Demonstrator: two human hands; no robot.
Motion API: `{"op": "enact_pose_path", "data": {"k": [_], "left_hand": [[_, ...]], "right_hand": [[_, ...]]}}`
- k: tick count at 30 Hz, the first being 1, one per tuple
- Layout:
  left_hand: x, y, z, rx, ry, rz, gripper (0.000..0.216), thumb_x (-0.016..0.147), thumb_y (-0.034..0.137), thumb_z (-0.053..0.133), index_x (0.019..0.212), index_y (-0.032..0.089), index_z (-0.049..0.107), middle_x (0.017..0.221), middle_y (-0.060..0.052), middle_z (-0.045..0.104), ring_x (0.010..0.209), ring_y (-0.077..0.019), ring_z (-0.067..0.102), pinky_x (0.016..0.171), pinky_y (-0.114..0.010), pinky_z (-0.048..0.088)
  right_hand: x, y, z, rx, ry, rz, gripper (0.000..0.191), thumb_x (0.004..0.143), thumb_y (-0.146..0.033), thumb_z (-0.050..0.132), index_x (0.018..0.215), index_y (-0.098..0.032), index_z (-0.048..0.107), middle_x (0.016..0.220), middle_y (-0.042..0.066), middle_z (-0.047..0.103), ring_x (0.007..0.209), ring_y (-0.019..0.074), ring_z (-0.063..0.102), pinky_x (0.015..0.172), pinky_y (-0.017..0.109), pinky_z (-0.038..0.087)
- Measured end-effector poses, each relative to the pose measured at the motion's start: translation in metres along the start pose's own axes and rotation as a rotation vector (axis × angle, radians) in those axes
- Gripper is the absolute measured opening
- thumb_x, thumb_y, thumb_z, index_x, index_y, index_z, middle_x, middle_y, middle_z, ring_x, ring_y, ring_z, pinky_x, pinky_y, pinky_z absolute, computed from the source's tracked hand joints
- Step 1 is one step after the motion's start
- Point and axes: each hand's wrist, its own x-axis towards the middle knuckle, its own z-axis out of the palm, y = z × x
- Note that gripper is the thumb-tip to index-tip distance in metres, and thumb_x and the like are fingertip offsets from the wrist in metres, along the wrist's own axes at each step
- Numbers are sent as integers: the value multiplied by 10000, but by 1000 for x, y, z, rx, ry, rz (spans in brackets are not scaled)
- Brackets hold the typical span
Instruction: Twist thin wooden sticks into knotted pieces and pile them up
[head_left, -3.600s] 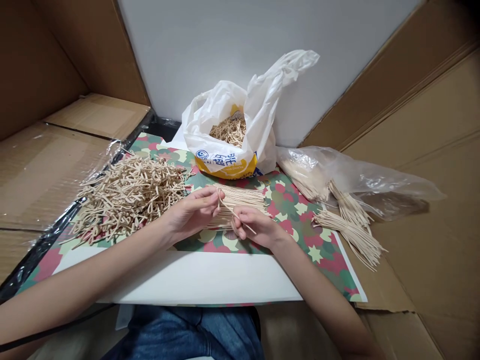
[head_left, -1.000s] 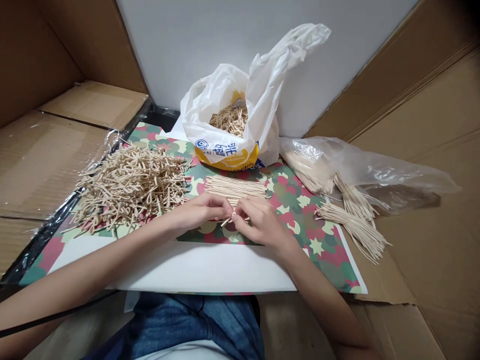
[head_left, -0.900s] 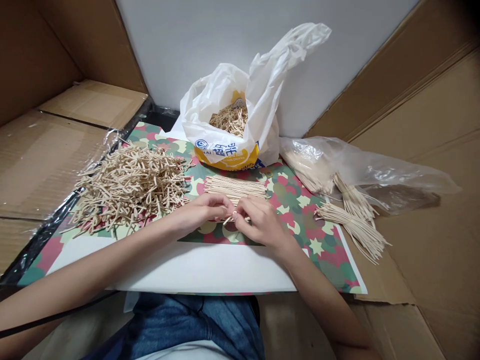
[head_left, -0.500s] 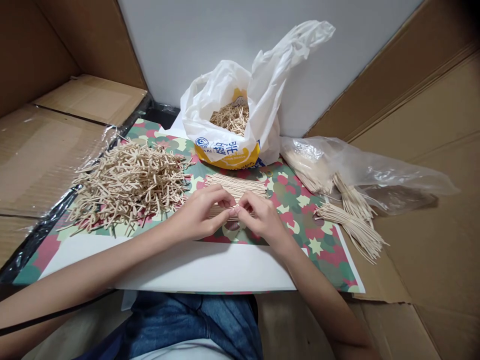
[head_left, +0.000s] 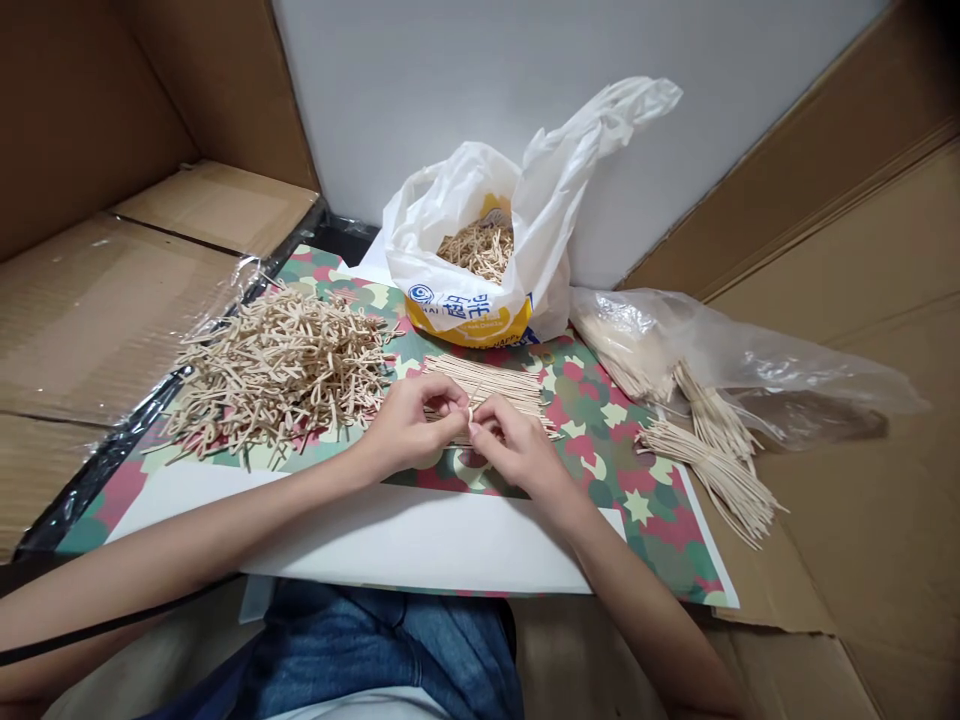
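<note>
My left hand [head_left: 421, 420] and my right hand [head_left: 517, 440] meet at the fingertips, both closed in a pinch on a thin pale strand [head_left: 471, 411] that looks bent or looped between them. Just beyond and under the fingers lies a row of straight pale strands [head_left: 487, 375], side by side on the patterned sheet. To the left of my left hand is a large heap of looped, knotted pale strands [head_left: 281, 370]. Fingers cover part of the held strand, so its full shape is hidden.
A white plastic bag [head_left: 551, 240] with more short strands inside stands behind the row. On the right are a clear plastic bag [head_left: 720, 345] and tied bundles of strands [head_left: 716, 475]. Cardboard [head_left: 97, 300] flanks the camouflage-patterned sheet [head_left: 600, 440]; white paper [head_left: 420, 535] lies in front.
The view has shifted slightly, so the surroundings sit further right and lower. My fingertips stay together, and a bent strand shows more plainly between them.
</note>
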Motion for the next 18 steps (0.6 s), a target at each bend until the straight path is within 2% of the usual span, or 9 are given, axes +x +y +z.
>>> {"op": "enact_pose_path", "data": {"k": [6, 10, 12, 18], "left_hand": [[-1, 2, 2, -74, -12, -9, 135, 659, 236, 575, 668, 103, 598, 636, -6, 535, 574, -92, 446, 542, -205, 363], [2, -3, 2, -306, -143, -147, 158, 692, 261, 571, 651, 109, 559, 578, 13, 484, 547, -89, 440, 522, -207, 349], [3, -6, 1, -381, -201, -189, 165, 709, 266, 571, 661, 108, 561, 576, 15, 481, 544, -86, 444, 523, -208, 349], [6, -9, -3, -363, -260, -221, 217, 726, 312, 593, 713, 95, 591, 615, -10, 515, 581, -101, 468, 551, -226, 376]], "right_hand": [[1, -4, 5, -165, 148, -66, 90, 812, -203, 431, 724, -214, 450, 614, -34, 563, 571, 128, 531, 551, 229, 362], [3, 0, 3, -260, 218, -83, 103, 778, -185, 443, 680, -211, 429, 599, -35, 509, 570, 128, 488, 545, 229, 334], [4, 2, 2, -291, 216, -91, 97, 782, -190, 437, 687, -209, 434, 627, -26, 511, 603, 134, 489, 567, 235, 340], [5, 6, 2, -365, 227, -150, 40, 816, -188, 408, 820, -199, 446, 778, 26, 556, 742, 167, 526, 674, 268, 386]]}}
